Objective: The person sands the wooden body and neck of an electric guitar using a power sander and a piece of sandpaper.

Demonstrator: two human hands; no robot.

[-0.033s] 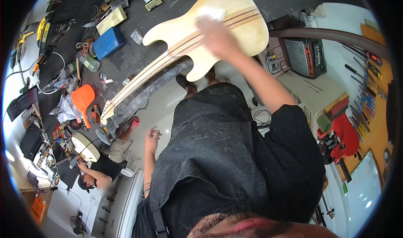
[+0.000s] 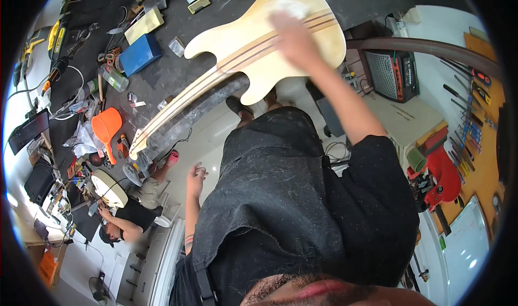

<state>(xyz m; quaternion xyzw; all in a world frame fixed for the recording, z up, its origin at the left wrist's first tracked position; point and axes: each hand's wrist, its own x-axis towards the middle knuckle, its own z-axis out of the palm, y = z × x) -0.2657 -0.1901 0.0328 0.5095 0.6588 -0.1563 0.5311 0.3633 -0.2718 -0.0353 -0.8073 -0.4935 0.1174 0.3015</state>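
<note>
An unpainted electric guitar (image 2: 237, 28) lies back side up on the dark workbench, its pale body at the far right. Dark stripes run along its neck, which reaches toward the near left. On the body, my right hand (image 2: 295, 42) presses a white wad, apparently cloth or paper (image 2: 292, 7). Motion blurs this hand, and its fingertips are partly hidden. My left hand (image 2: 197, 177) hangs beside my dark apron (image 2: 270, 198), away from the guitar. Its fingers are loosely bent and apart, with nothing visible in them.
A blue block (image 2: 140, 55), a plastic bottle (image 2: 114, 78) and an orange dipper (image 2: 107, 123) lie on the bench left of the neck. Another person (image 2: 132, 219) works at the lower left. Tools hang on a wooden board (image 2: 485, 144) at the right.
My right hand has slid rightward and slightly farther away over the guitar body, taking the white wad along. The guitar and my left hand stay in place.
</note>
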